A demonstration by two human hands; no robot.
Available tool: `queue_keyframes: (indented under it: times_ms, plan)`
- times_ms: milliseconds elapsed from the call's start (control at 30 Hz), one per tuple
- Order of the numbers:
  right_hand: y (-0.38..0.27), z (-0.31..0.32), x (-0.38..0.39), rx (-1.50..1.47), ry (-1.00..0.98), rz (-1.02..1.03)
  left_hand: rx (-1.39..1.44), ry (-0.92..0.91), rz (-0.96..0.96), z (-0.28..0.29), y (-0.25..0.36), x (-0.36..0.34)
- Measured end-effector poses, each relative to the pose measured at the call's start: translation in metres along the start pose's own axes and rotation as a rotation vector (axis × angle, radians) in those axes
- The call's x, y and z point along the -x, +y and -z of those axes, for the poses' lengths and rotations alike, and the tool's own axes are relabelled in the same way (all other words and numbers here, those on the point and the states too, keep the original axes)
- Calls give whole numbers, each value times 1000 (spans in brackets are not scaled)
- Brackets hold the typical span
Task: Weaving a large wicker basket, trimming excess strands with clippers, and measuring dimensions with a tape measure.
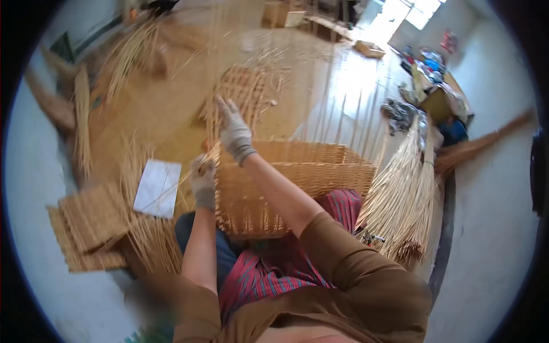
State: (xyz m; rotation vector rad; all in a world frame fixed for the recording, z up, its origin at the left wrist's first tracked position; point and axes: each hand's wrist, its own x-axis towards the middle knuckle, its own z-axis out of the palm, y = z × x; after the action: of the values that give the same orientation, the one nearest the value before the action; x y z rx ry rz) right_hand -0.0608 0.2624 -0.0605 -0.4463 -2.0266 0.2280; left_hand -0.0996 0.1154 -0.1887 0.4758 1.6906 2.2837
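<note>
A half-woven rectangular basket (297,183) of pale yellow cane rests on the person's lap, on a red striped cloth (286,268), its opening facing away from the body and its near wall showing tight horizontal weave over upright stakes. Long unwoven stakes (337,108) rise from its far rim, thin and closely spaced. The left hand (203,180), gloved, is closed on a cane strand at the basket's left corner. The right hand (233,130), also gloved, is raised above the rim with fingers spread, touching upright strands; whether it pinches one cannot be told. Open floor lies ahead and to the right of the basket, brightly lit. To the left, woven mats (91,226) lie stacked on the floor with a white sheet (157,187) just beside them. A bundle of loose cane (400,194) leans close on the right, crowding that side. A second woven panel (240,91) lies beyond the right hand.
</note>
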Motion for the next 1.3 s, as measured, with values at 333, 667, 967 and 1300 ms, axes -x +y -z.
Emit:
queue_keyframes:
  times_ms: [333,667,967,1300]
  plan:
    - [48,133,145,-1053,-38,-1135,-581,282,-90,-22,47,28]
    - [49,113,136,-913,91,-1104,-675,-506,286,-86,69,35]
    - [86,117,70,-561,96,-778,-666,-260,143,-91,60,53]
    - [121,166,58,53,-203,-361,-1331,-721,-468,-154,55,120]
